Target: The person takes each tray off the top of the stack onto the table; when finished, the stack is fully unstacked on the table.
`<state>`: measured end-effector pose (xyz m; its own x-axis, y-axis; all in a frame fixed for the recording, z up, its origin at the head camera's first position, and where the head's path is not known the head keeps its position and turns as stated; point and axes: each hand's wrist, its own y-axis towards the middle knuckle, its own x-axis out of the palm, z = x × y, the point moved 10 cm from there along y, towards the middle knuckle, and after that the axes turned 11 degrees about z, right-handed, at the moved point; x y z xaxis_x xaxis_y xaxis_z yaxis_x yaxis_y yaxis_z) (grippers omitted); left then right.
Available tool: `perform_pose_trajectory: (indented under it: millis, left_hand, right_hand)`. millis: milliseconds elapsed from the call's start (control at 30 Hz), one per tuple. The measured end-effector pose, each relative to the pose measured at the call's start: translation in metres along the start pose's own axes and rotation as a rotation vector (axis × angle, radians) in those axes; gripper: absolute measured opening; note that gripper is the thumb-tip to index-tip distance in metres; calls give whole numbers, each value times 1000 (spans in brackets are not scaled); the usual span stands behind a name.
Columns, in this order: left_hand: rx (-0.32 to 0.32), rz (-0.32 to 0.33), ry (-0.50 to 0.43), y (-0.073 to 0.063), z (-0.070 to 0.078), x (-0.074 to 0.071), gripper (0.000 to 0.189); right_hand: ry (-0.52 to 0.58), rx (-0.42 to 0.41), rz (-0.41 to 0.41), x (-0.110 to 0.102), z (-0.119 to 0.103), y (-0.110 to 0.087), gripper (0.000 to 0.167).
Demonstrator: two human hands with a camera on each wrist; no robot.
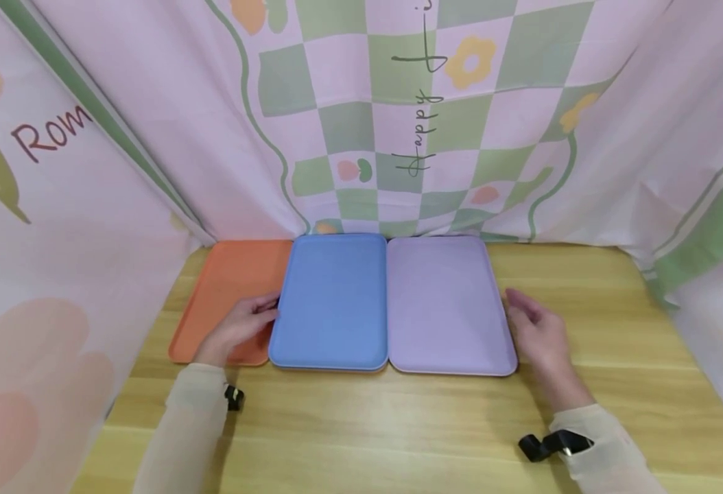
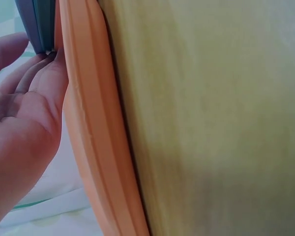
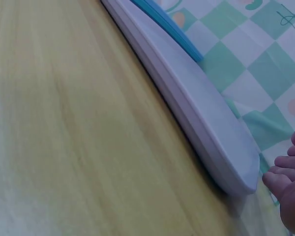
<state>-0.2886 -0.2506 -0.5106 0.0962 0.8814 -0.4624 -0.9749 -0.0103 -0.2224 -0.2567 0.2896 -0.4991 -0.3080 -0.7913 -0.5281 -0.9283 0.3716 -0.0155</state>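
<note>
Three shallow rectangular trays lie in a row in the head view: an orange tray (image 1: 234, 267), a blue tray (image 1: 333, 302) and a light purple tray (image 1: 448, 305). My left hand (image 1: 241, 326) reaches across the orange tray, its fingertips right at the blue tray's left edge. In the left wrist view the fingers (image 2: 39, 83) extend to the blue edge, with the thumb apart from them. To the right of the purple tray, my right hand (image 1: 537, 333) hovers with loosely bent fingers. The right wrist view shows a gap between these fingers (image 3: 285, 172) and the purple tray's corner (image 3: 246, 177).
The trays lie on a wooden table (image 1: 361, 432), their far ends close to a patterned curtain (image 1: 398, 123). More curtain closes in the left and right sides. A thin orange-brown rim shows under the blue tray's near edge. Each wrist wears a black device (image 1: 555, 444).
</note>
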Motion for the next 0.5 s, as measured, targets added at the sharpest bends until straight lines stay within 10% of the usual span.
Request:
perform_pose_trajectory:
  millis: [500]
  left_hand:
    - [-20,13,-12,2,-5,-1,58]
  right_hand:
    - [58,-196,33,9,-44,-6,42]
